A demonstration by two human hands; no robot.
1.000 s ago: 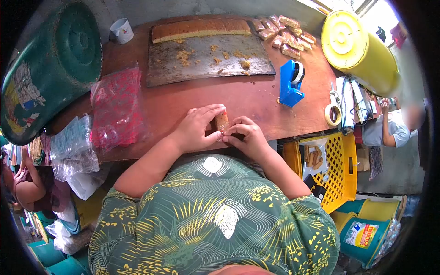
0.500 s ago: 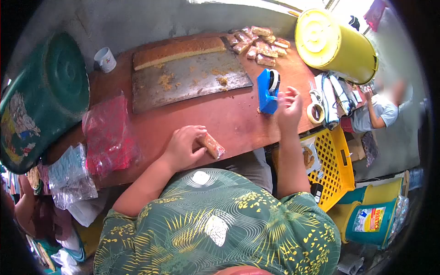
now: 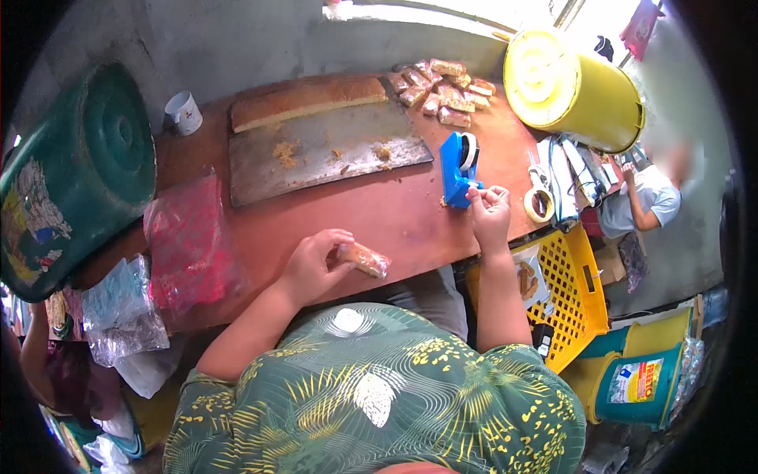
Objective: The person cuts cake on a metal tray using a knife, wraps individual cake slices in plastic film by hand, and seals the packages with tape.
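Note:
My left hand (image 3: 318,257) holds a wrapped piece of cake (image 3: 364,259) by its left end, near the table's front edge. At the blue tape dispenser (image 3: 455,170), my right hand (image 3: 489,207) has thumb and forefinger pinched at its front end; whatever lies between the fingertips is too small to make out. A long strip of cake (image 3: 308,103) lies along the back of a dark metal tray (image 3: 332,154) scattered with crumbs. Several wrapped pieces (image 3: 450,95) are heaped behind the dispenser.
Red plastic bags (image 3: 189,237) and clear bags (image 3: 125,304) lie at the left, near a green bin (image 3: 118,150) and a mug (image 3: 183,113). Rightward are a yellow bin (image 3: 576,91), a tape roll (image 3: 539,204), a yellow crate (image 3: 568,292) and a seated person (image 3: 643,201).
My right hand has left the wrapped piece and come to the dispenser, its fingers now pinched. My left hand still holds the piece, now tilted more sideways. The camera view has shifted.

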